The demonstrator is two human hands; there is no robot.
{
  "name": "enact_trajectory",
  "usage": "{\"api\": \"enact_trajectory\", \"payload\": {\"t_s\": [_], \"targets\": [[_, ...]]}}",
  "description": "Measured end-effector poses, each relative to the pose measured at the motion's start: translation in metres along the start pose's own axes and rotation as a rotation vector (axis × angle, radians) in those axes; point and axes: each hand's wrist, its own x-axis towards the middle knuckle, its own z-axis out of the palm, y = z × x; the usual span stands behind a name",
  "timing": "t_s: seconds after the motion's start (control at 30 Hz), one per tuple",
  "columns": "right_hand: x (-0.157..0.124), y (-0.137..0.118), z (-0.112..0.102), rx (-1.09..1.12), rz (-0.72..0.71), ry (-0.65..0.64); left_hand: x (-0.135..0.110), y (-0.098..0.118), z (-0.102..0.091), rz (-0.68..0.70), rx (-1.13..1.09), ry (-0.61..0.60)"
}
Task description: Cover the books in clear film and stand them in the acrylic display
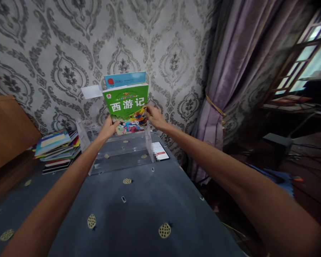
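A wall of grey damask wallpaper [173,60] rises behind a clear acrylic book stand [120,153], which is the reference point for everything here. To the right of the stand hangs a purple curtain [230,71], gathered with a tan cord, with a wood-framed window [302,57] farther right. The stand sits on a surface [139,200] covered by a dark blue-grey cloth printed with pineapples. Left of the stand are a wooden panel [8,132] and, nearer, a stack of children's books [56,150]. A smartphone [160,150] lies flat just right of it.

A green book [125,101], titled 西游记, is held upright and slightly tilted between the stand's end panels, with its lower edge at the rack. A blue book [124,79] shows behind it, and a white card [91,91] juts out to the left. The left hand [109,127] grips the book's lower left edge, and the right hand [155,117] pinches its lower right corner.
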Motion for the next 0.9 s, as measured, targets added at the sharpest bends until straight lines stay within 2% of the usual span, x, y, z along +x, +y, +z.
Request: {"api": "enact_trajectory", "payload": {"t_s": [0.1, 0.27, 0.47, 0.9], "targets": [[0.002, -0.007, -0.004, -0.038, 0.081, -0.009, -0.005, 0.006, -0.006, -0.004, 0.154, 0.004], [0.003, -0.013, -0.008, -0.121, 0.115, 0.059, -0.012, 0.022, -0.012, -0.038, 0.352, 0.023], [0.002, -0.009, -0.002, -0.132, 0.155, 0.102, -0.013, 0.035, -0.014, -0.066, 0.536, 0.058], [-0.008, -0.013, 0.004, -0.073, 0.235, 0.075, -0.007, 0.030, -0.008, -0.033, 0.548, 0.096]]}}
